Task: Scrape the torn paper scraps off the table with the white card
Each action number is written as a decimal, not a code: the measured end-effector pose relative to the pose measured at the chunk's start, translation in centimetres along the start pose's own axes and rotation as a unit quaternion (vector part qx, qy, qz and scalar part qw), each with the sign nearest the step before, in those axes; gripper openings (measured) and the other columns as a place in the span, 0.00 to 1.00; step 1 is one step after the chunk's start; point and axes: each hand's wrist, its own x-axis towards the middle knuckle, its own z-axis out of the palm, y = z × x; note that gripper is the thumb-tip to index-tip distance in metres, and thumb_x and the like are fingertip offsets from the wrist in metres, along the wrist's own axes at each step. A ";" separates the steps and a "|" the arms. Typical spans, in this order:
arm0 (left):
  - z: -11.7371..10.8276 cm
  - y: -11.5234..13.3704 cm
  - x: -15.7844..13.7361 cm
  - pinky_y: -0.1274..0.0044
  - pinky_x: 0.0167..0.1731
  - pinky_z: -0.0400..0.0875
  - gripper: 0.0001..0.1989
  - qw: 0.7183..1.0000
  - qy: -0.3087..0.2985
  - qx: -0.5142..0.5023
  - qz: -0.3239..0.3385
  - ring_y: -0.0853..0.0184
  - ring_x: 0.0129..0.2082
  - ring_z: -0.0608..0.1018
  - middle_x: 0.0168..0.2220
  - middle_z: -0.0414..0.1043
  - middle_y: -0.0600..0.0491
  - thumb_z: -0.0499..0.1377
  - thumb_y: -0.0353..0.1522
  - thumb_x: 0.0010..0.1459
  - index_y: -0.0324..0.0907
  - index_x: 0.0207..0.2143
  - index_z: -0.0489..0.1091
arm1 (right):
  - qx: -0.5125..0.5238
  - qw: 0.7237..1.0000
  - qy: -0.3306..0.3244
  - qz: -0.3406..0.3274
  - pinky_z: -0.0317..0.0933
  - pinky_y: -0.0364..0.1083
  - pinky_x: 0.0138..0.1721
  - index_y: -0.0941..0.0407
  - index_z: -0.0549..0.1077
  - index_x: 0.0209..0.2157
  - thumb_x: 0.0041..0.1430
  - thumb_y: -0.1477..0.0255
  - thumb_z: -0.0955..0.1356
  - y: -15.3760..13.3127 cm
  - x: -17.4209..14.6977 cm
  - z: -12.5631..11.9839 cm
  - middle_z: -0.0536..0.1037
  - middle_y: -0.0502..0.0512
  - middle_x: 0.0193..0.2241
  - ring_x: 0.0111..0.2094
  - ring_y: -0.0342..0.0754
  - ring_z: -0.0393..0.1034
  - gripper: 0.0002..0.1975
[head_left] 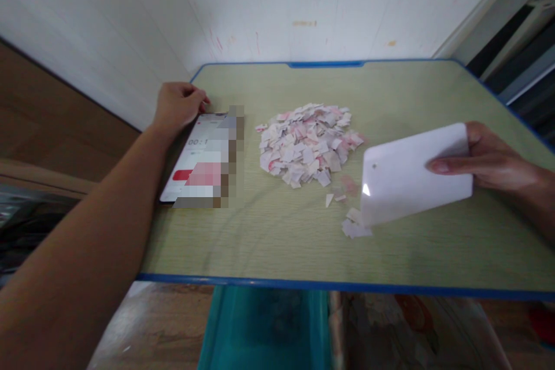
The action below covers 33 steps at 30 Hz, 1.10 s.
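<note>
A white wall (260, 6) with a few reddish and yellowish marks stands behind one blue-edged table (277, 251). On the table lie one heap of paper scraps (303, 147), one phone (188, 157) to its left, and a few loose scraps (355, 228) to the heap's near right; the heaped pieces overlap too much to count. One white plate (411, 176) with a small hole near one corner is above the table's right side, tilted, its left edge near the loose scraps.

The right hand (488, 153) pinches the plate's right end, thumb flat on the face towards the camera, fingers hidden behind. The left arm reaches forward past the phone; the left hand (180, 105) is loosely curled by the phone's far end, and whether its fingertips meet cannot be told. Pixelation covers the phone's right side. Below, one teal bin (321, 329) is cut off by the frame.
</note>
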 end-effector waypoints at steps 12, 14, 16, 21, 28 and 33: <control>-0.6 1.6 -1.0 0.72 0.33 0.56 0.15 0.999 -0.030 -0.004 -0.038 0.62 0.46 0.77 0.15 0.64 0.53 0.52 0.44 0.43 0.43 0.24 0.67 | 0.021 0.999 -0.024 0.016 0.65 0.38 0.15 0.51 0.83 0.22 0.35 0.69 0.81 0.0 0.0 -0.2 0.81 0.49 0.19 0.16 0.44 0.72 0.08; -0.7 1.8 -1.2 0.72 0.32 0.56 0.15 0.999 -0.028 -0.008 -0.037 0.61 0.48 0.76 0.15 0.64 0.53 0.52 0.45 0.42 0.43 0.22 0.66 | 0.021 0.999 -0.023 0.016 0.65 0.38 0.15 0.51 0.83 0.22 0.35 0.69 0.81 0.0 0.0 -0.2 0.81 0.49 0.19 0.15 0.45 0.72 0.08; -0.7 1.8 -1.3 0.72 0.32 0.56 0.14 0.999 -0.027 -0.009 -0.034 0.61 0.48 0.77 0.15 0.65 0.52 0.52 0.45 0.42 0.44 0.22 0.67 | 0.024 0.999 -0.023 0.018 0.65 0.39 0.15 0.52 0.83 0.22 0.35 0.69 0.81 -0.1 0.0 -0.2 0.81 0.49 0.19 0.15 0.45 0.72 0.08; -0.5 1.2 -0.9 0.74 0.31 0.58 0.13 0.999 -0.019 0.013 -0.040 0.64 0.38 0.76 0.19 0.67 0.53 0.53 0.40 0.46 0.42 0.26 0.70 | 0.029 0.999 -0.021 0.016 0.66 0.39 0.15 0.52 0.83 0.22 0.34 0.70 0.81 -0.2 0.0 -0.1 0.81 0.49 0.19 0.15 0.46 0.73 0.08; -0.1 0.1 0.0 0.78 0.25 0.58 0.10 1.000 -0.001 0.000 -0.001 0.71 0.23 0.67 0.22 0.66 0.55 0.55 0.34 0.50 0.38 0.28 0.73 | 0.026 0.998 -0.053 0.036 0.64 0.39 0.13 0.51 0.82 0.20 0.34 0.71 0.80 -0.4 0.0 -0.3 0.79 0.48 0.17 0.14 0.46 0.72 0.07; -0.2 0.2 -0.1 0.79 0.26 0.58 0.10 1.000 -0.003 -0.006 0.001 0.72 0.24 0.68 0.21 0.66 0.55 0.55 0.33 0.50 0.37 0.29 0.73 | 0.024 0.997 -0.055 0.040 0.64 0.39 0.13 0.51 0.83 0.20 0.33 0.70 0.80 -0.3 0.0 -0.2 0.79 0.49 0.17 0.14 0.46 0.72 0.08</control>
